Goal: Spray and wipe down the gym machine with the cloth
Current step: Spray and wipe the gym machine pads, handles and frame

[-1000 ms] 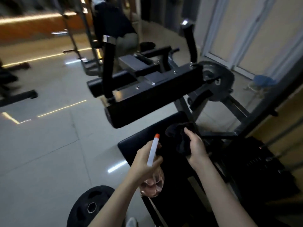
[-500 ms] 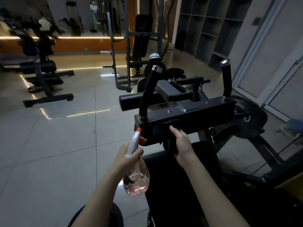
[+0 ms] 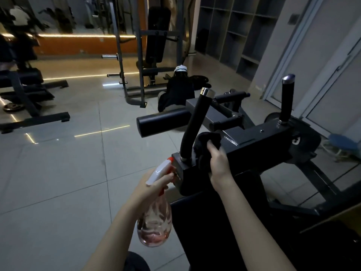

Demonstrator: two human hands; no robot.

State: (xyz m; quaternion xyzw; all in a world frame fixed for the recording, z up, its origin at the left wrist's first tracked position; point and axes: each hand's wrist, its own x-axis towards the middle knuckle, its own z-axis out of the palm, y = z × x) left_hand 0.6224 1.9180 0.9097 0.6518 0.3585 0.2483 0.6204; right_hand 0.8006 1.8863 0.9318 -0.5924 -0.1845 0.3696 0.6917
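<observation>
The black gym machine (image 3: 259, 143) fills the centre right, with a thick crossbar, two upright padded handles and a black seat pad (image 3: 213, 223) below. My right hand (image 3: 218, 163) grips a black cloth (image 3: 205, 145) and presses it against the crossbar's left end, just right of the left handle (image 3: 195, 124). My left hand (image 3: 154, 182) holds a clear spray bottle (image 3: 154, 222) with pinkish liquid and a white and orange head, its nozzle pointing at the crossbar's left end.
Grey floor tiles (image 3: 58, 182) spread out to the left. A person in dark clothes and a white cap (image 3: 178, 89) crouches behind the machine near a squat rack (image 3: 140, 55). A bench (image 3: 25, 90) stands far left, shelving and doors at right, a weight plate (image 3: 136, 263) below.
My view has tilted up from the seat pad to the crossbar. My right hand carried the cloth from the seat up onto the crossbar's left end. The bottle rose with my left hand.
</observation>
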